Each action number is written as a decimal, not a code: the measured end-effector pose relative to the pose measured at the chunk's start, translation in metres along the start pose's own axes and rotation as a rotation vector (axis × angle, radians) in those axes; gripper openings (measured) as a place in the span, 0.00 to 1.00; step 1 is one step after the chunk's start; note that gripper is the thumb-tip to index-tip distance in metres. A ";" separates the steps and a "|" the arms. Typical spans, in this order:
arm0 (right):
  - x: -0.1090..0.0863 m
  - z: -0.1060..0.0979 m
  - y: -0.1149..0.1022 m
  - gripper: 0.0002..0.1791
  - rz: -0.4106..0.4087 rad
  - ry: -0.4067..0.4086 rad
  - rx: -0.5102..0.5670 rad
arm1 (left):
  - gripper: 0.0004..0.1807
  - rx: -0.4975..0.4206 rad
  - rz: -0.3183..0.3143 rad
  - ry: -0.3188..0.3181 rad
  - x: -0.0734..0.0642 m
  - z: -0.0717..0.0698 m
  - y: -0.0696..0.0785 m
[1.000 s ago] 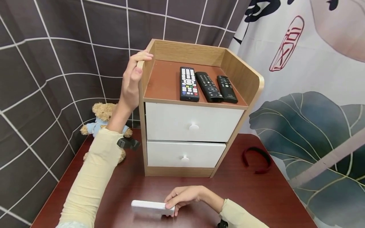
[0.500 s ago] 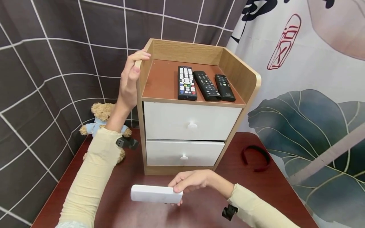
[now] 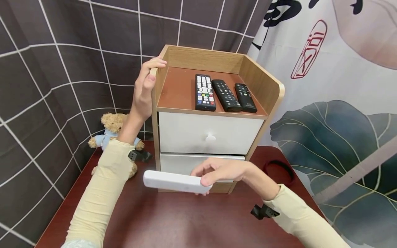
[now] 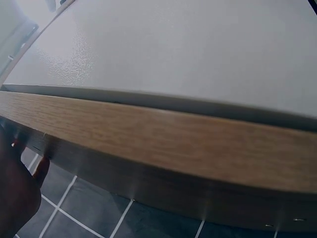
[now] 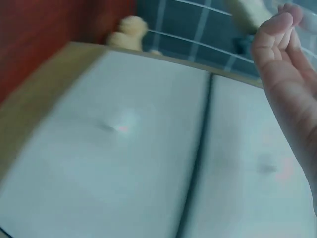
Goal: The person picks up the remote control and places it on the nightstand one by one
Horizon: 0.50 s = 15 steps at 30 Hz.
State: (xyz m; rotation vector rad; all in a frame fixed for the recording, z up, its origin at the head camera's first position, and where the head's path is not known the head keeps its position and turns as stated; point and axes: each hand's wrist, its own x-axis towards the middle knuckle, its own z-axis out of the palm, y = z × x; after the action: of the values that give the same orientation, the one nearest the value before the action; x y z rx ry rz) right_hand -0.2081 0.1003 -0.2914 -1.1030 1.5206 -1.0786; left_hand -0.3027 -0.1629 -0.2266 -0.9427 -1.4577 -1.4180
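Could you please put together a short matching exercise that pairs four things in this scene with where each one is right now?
Things:
1. white remote
2. three black remotes
3. teddy bear
4. dark red headband

Places:
A. on the table to the right of the cabinet
B. held in the right hand, in front of the lower drawer
C. on the cabinet's top shelf
D. behind the left arm, left of the cabinet, by the grid-patterned curtain

Pairs: 1-B, 2-C, 3-D, 4-A
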 end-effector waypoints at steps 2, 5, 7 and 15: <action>-0.007 -0.002 -0.019 0.43 -0.021 0.043 -0.065 | 0.37 0.001 0.002 0.005 0.000 0.000 0.000; -0.020 -0.004 -0.049 0.39 -0.078 0.107 -0.162 | 0.36 -0.005 0.006 0.010 0.000 0.001 0.000; -0.030 -0.006 -0.068 0.35 -0.129 0.165 -0.228 | 0.35 -0.012 0.009 0.008 -0.001 0.002 0.000; -0.041 -0.010 -0.143 0.15 -0.236 0.752 -0.277 | 0.37 -0.021 0.009 0.018 0.000 0.000 -0.001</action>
State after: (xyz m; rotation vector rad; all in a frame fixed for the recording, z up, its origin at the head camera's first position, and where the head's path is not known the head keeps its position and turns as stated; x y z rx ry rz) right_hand -0.1906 0.1115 -0.1433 -1.1434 2.2151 -1.5945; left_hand -0.3033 -0.1632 -0.2269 -0.9464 -1.4260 -1.4340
